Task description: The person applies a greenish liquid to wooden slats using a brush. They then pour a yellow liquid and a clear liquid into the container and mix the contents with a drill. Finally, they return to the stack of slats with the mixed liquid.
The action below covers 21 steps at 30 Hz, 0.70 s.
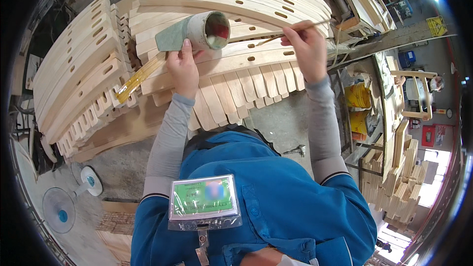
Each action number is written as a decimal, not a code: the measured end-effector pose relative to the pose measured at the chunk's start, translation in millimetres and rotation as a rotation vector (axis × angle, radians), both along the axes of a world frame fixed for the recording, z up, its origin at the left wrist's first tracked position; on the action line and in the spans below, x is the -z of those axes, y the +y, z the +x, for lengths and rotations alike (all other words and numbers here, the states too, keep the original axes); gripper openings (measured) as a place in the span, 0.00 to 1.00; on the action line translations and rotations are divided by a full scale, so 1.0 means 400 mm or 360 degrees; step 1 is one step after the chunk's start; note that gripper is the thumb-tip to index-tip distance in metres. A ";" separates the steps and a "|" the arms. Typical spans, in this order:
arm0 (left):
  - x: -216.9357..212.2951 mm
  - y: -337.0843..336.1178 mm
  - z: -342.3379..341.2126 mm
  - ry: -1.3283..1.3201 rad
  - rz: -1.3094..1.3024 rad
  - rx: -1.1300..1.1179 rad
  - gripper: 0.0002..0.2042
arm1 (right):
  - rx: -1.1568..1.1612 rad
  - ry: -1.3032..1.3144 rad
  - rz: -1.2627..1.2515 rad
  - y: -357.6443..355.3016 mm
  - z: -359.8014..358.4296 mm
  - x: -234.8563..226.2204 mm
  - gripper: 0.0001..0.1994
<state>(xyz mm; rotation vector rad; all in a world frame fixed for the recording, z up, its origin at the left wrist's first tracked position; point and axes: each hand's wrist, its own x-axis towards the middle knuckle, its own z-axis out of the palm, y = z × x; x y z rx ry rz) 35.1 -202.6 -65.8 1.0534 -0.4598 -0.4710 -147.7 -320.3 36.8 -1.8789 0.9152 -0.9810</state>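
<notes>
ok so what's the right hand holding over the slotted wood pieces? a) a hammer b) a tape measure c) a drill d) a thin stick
d: the right hand pinches a thin stick above the stacked slotted wood pieces, while the left hand holds a tilted cylindrical can.

Pale, matt bare-wood slats (231, 59); grey cardboard-like tube (197, 32); thin wooden stick (300, 28).

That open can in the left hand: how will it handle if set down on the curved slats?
The can is round, so on its side it probably rolls. It likely spills: the mouth is open. The left hand lifts it alone, suggesting fairly light.
</notes>
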 end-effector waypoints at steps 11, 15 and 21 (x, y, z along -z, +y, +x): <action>-0.147 0.064 -0.061 -0.0107 -0.0103 0.0146 0.12 | -0.0241 -0.0498 -0.0315 0.176 -0.015 -0.025 0.07; -0.162 0.065 -0.083 -0.0183 -0.0123 0.0069 0.13 | -0.0191 -0.0522 -0.0633 0.173 -0.033 -0.069 0.06; -0.151 0.062 -0.086 -0.0157 -0.0358 0.0085 0.10 | -0.0091 -0.0681 -0.0450 0.209 -0.022 0.003 0.07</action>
